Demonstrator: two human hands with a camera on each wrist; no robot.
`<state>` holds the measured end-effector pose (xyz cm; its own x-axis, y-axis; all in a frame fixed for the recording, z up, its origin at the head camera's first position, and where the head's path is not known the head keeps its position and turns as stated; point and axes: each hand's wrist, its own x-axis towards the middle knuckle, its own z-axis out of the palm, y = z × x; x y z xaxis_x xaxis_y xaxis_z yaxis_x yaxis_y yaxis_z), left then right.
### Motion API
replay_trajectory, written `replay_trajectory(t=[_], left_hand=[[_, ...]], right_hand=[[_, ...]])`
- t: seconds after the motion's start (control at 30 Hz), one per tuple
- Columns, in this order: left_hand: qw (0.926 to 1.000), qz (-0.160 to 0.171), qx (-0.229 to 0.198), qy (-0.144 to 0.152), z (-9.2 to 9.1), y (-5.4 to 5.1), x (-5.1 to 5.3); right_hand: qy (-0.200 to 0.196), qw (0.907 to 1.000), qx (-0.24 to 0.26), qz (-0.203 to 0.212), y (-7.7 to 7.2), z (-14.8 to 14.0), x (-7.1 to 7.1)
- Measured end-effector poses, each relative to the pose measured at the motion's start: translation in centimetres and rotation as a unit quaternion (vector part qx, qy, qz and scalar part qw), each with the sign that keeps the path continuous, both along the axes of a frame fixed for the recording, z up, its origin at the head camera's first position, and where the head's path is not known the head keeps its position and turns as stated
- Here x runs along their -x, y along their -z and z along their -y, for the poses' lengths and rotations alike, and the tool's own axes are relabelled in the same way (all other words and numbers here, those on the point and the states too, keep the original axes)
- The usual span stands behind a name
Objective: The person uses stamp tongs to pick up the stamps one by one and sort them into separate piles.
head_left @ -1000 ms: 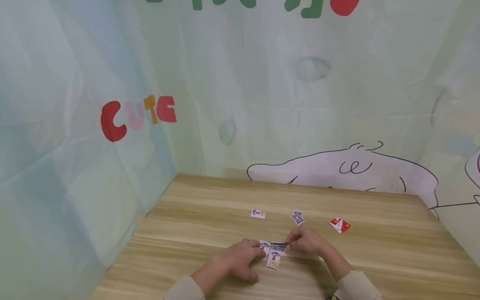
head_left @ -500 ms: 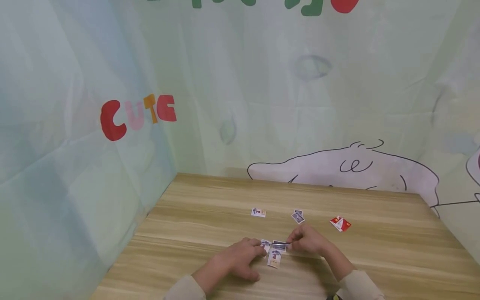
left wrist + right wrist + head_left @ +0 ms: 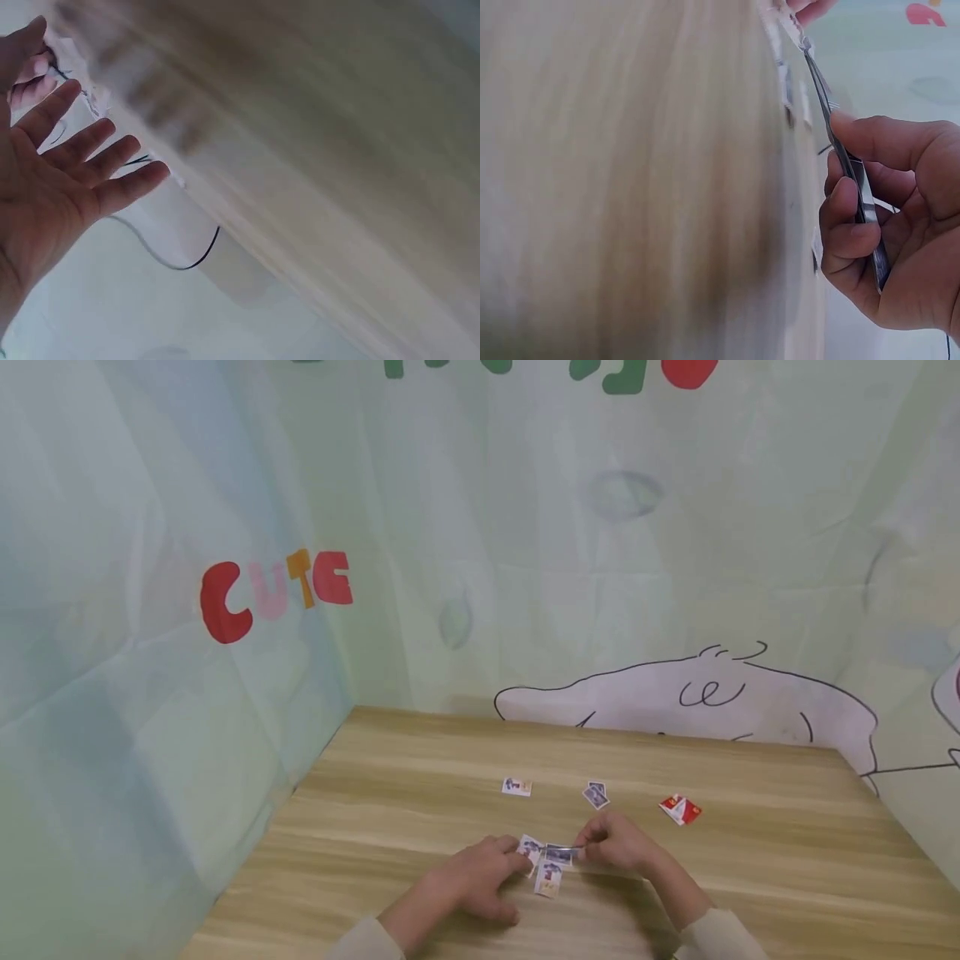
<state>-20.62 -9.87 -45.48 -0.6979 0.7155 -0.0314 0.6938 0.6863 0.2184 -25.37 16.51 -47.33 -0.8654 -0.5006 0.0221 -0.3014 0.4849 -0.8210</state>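
Observation:
My right hand (image 3: pixel 617 843) grips a pair of metal tweezers (image 3: pixel 868 202), thumb and curled fingers around its shaft. The tweezers point left, and their tips meet the edge of a small printed card (image 3: pixel 790 24). My left hand (image 3: pixel 483 878) lies on the table's left side, its fingertips on a small picture card (image 3: pixel 531 845). Spread, mostly straight fingers show on my left hand (image 3: pixel 71 169) in the left wrist view. Beside that card lie a greyish card (image 3: pixel 559 855) under the tweezers and another picture card (image 3: pixel 549 880) below it.
Farther back on the wooden table (image 3: pixel 390 793) lie a picture card (image 3: pixel 517 787), overlapping grey cards (image 3: pixel 596 795) and red-and-white cards (image 3: pixel 681 810). A printed cloth wall (image 3: pixel 525 568) stands behind and on the left.
The picture card under my left fingertips has shifted and turned very slightly. Both hands and the tweezers stay nearly in place.

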Motion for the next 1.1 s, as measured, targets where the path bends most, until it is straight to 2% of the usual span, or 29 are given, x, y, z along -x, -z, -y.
replay_trajectory(t=[0.13,0.6,0.83,1.1], left_hand=[[0.9999,-0.009,-0.002,-0.009,0.2,-0.3,-0.4],[0.9996,-0.012,-0.017,-0.02,0.6,-0.3,-0.2],[0.9987,-0.007,-0.012,-0.049,0.4,-1.0,-0.2],[0.9988,0.004,-0.024,-0.043,-0.1,-1.3,0.1]], right_hand=[[0.009,0.9999,0.001,-0.008,-0.1,-0.1,-0.3],[0.018,0.9996,0.023,0.003,-0.5,0.1,-0.3],[0.032,0.9993,0.017,0.008,-0.5,0.1,-0.3],[0.055,0.9982,0.02,0.01,-0.3,0.1,0.4]])
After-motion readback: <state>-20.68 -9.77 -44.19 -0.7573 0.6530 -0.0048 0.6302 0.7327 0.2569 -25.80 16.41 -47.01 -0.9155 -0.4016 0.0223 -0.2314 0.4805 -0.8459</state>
